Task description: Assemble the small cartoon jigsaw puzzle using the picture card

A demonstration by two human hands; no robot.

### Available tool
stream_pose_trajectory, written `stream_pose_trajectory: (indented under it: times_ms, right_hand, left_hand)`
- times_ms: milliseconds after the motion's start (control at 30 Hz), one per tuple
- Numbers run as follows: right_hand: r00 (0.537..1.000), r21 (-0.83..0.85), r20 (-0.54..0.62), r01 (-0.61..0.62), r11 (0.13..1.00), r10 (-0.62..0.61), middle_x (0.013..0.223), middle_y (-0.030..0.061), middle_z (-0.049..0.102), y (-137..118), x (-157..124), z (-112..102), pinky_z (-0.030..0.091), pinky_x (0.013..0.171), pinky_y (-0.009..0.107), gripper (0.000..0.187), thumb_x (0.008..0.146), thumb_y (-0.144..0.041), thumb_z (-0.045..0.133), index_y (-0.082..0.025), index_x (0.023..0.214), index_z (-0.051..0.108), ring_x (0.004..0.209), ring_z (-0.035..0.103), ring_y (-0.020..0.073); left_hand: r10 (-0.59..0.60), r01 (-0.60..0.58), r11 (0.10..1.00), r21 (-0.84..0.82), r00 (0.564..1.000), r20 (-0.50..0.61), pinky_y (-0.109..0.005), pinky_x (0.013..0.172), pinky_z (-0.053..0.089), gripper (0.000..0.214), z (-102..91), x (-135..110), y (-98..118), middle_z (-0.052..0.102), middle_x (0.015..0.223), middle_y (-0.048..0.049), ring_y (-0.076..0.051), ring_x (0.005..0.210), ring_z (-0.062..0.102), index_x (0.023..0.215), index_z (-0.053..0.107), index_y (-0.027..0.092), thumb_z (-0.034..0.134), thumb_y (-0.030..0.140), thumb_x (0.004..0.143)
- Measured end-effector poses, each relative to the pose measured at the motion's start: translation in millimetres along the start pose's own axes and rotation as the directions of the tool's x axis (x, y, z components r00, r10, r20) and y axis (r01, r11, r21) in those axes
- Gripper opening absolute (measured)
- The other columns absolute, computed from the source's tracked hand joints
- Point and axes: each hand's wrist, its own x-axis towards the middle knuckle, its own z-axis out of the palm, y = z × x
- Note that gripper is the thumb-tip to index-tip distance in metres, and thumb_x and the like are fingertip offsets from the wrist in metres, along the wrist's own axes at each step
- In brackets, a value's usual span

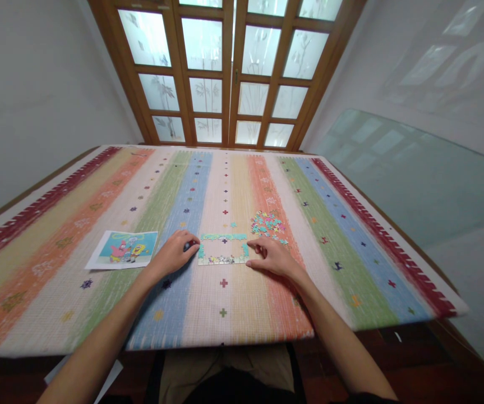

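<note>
A partly assembled jigsaw puzzle (224, 260) lies flat on the striped tablecloth, its joined border pieces forming a rectangle around bare cloth. Turquoise pieces run along its far side, and mixed-colour ones along the near side. My left hand (177, 251) is at the left border, fingers curved, with the fingertips at the edge and a gap behind them. On the opposite side my right hand (273, 255) touches the right border, thumb and index finger apart. I see no loose piece in either hand. Behind the right hand lies a heap of loose puzzle pieces (267, 223).
A printed picture (126, 248) of two cartoon figures lies left of my left hand. One loose turquoise piece (234, 224) sits beyond the puzzle. The tablecloth (224, 325) covers a wide table. Wooden glazed doors (229, 78) stand behind it, with a glass panel (414, 174) at the right.
</note>
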Motion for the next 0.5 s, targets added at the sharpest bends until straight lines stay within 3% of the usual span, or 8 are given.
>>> stream_pose_trajectory:
  times_ms: [200, 500]
  right_hand:
    - [1.0, 0.009, 0.013, 0.01, 1.0, -0.01, 0.09, 0.0046, 0.067, 1, 0, 0, 0.044, 0.072, 0.031, 0.04, 0.074, -0.029, 0.082, -0.018, 0.11, 0.071, 0.079, 0.059, 0.0185]
    - [1.0, -0.001, 0.024, 0.002, 1.0, -0.002, 0.088, 0.0035, 0.066, -1, 0, 0, 0.043, 0.071, 0.031, 0.042, 0.074, -0.029, 0.08, -0.019, 0.114, 0.071, 0.078, 0.059, 0.0186]
  left_hand:
    - [0.006, -0.008, 0.999, 0.038, 0.999, 0.047, -0.042, 0.092, 0.048, 0.043, 0.2, -15, 4, 0.065, 0.099, -0.0073, -0.027, 0.098, 0.059, 0.114, 0.067, 0.019, 0.064, 0.05, 0.084]
    - [0.015, -0.017, 1.0, 0.024, 0.998, 0.068, -0.042, 0.095, 0.048, 0.048, 1.6, -21, 3, 0.061, 0.105, -0.0055, -0.026, 0.101, 0.057, 0.118, 0.065, 0.022, 0.064, 0.056, 0.085]
